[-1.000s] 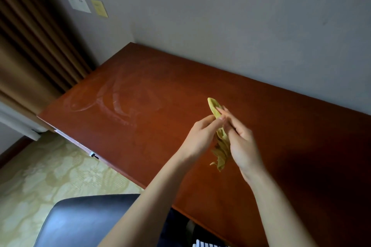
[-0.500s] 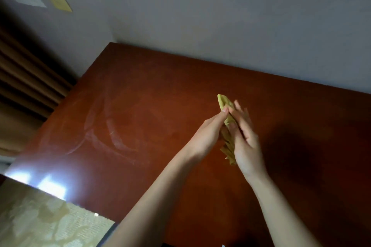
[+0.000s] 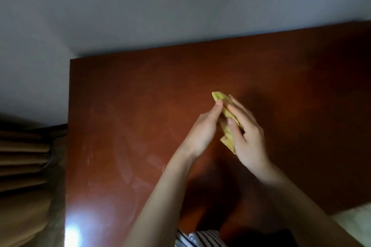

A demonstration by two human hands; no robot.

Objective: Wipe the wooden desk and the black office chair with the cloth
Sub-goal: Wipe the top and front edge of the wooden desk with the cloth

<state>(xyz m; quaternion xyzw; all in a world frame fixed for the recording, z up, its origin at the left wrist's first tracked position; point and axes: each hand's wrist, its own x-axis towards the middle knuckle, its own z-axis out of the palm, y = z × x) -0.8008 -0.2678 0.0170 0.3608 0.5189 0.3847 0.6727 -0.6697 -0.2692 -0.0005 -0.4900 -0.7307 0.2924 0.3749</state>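
holding folded yellow cloth (image 3: 220,96) mid-frame, just above wooden counter (image 3: 130,126): r hand (image 3: 249,139) grips its lower part, l hand (image 3: 202,134) pinches top end.

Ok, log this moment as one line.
cloth: folded, over desk | left hand: pinches its top | right hand: holds it | wiping: none

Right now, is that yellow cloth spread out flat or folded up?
Folded up. The cloth is a narrow bunched strip pinched between the left hand and right hand.
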